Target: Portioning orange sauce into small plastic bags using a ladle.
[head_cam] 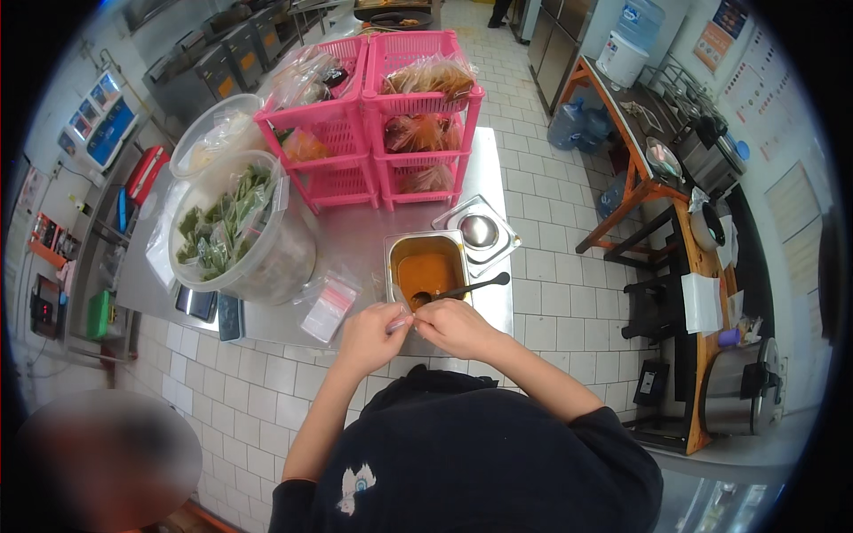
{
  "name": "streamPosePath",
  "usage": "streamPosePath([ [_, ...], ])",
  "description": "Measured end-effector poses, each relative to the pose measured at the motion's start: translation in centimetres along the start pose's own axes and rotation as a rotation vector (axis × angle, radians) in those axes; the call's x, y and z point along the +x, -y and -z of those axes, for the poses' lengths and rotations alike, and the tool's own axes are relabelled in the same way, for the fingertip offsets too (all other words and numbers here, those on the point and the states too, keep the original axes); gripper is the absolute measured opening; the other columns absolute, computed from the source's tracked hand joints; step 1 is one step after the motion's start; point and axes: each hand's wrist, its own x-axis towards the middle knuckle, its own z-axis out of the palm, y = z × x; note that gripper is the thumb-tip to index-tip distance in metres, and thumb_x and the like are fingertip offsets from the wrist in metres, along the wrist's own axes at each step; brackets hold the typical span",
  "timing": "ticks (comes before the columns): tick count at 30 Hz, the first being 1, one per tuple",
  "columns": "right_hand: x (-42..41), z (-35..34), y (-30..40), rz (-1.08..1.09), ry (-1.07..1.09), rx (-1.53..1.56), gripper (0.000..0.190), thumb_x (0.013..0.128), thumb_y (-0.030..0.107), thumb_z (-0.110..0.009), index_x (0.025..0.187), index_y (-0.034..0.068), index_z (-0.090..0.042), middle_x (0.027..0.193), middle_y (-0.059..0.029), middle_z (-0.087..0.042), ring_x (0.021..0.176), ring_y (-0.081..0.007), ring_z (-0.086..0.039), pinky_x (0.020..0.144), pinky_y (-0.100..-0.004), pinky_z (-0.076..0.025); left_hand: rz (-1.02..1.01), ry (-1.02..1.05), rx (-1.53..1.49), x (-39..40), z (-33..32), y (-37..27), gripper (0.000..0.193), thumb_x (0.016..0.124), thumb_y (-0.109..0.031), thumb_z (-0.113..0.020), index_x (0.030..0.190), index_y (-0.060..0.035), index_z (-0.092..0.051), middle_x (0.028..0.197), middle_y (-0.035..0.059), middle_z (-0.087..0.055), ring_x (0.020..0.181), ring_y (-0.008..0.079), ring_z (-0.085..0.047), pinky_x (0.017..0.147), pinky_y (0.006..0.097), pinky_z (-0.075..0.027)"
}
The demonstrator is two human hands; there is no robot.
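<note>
My left hand (375,338) and my right hand (458,330) meet at the near edge of the steel table, pinching a small clear plastic bag (400,322) between their fingertips. Just beyond them is a rectangular steel food pan (427,237) of orange-brown sauce (426,270). A black ladle (474,285) rests in it, bowl in the sauce and handle over the right rim. The pan's steel lid (479,231) lies behind it to the right. Left of my left hand, a stack of small zip bags (329,308) with pink edges lies in an opened clear wrapper.
A translucent bucket (280,246) of bagged green leaves stands on the left, another tub (220,113) behind it. Pink plastic racks (420,100) hold bagged food at the back. Two phones (230,317) lie at the left edge. A blurred person (110,460) is at lower left.
</note>
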Motion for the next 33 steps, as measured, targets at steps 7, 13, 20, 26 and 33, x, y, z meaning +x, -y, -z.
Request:
streamPosePath([
  [7, 0.5, 0.3, 0.6, -0.216, -0.331, -0.063, 0.026, 0.088, 0.018, -0.052, 0.071, -0.001, -0.058, 0.072, -0.0212, -0.061, 0.071, -0.0385, -0.062, 0.068, -0.0485, -0.048, 0.188, -0.117, 0.133, 0.7, -0.5, 0.2, 0.021, 0.082, -0.026, -0.066, 0.080, -0.0054, -0.059, 0.075, 0.0141, -0.061, 0.073, 0.0344, -0.060, 0.062, 0.0406, -0.047],
  [13, 0.2, 2.2, -0.6, -0.191, -0.251, 0.091, 0.019, 0.077, -0.002, -0.059, 0.064, -0.001, -0.045, 0.080, -0.0102, -0.052, 0.067, -0.0265, -0.056, 0.060, -0.0352, -0.045, -0.084, -0.265, -0.198, 1.8, 0.7, -0.9, 0.018, 0.080, -0.023, -0.072, 0.087, -0.0071, -0.069, 0.074, 0.0117, -0.066, 0.070, 0.0283, -0.065, 0.064, 0.0358, -0.049],
  [20, 0.7, 2.7, 0.8, -0.066, -0.280, 0.251, 0.008, 0.083, 0.008, -0.070, 0.080, 0.002, -0.066, 0.086, -0.0063, -0.051, 0.072, -0.0206, -0.052, 0.066, -0.0324, -0.045, 0.165, 0.050, -0.083, 2.1, 0.9, 0.4, 0.025, 0.078, -0.028, -0.077, 0.091, -0.0078, -0.072, 0.069, 0.0095, -0.067, 0.061, 0.0224, -0.063, 0.060, 0.0327, -0.048],
  [26, 0.3, 2.0, -0.5, -0.050, -0.383, 0.091, 0.014, 0.088, 0.016, -0.068, 0.089, 0.002, -0.073, 0.085, -0.0070, -0.062, 0.075, -0.0187, -0.054, 0.068, -0.0326, -0.046, 0.143, -0.040, 0.013, 1.4, 0.9, 1.2, 0.019, 0.079, -0.028, -0.074, 0.088, -0.0117, -0.073, 0.074, 0.0106, -0.068, 0.068, 0.0282, -0.065, 0.062, 0.0376, -0.049],
  [33, 0.3, 1.8, 0.0, -0.256, -0.343, 0.393, 0.020, 0.092, 0.014, -0.061, 0.106, 0.005, -0.072, 0.092, -0.0115, -0.073, 0.081, -0.0257, -0.068, 0.106, -0.0471, -0.034, 0.086, -0.117, 0.116, 1.2, 1.1, 0.5, 0.023, 0.077, -0.027, -0.077, 0.087, -0.0091, -0.068, 0.083, 0.0066, -0.067, 0.074, 0.0269, -0.065, 0.063, 0.0365, -0.049],
])
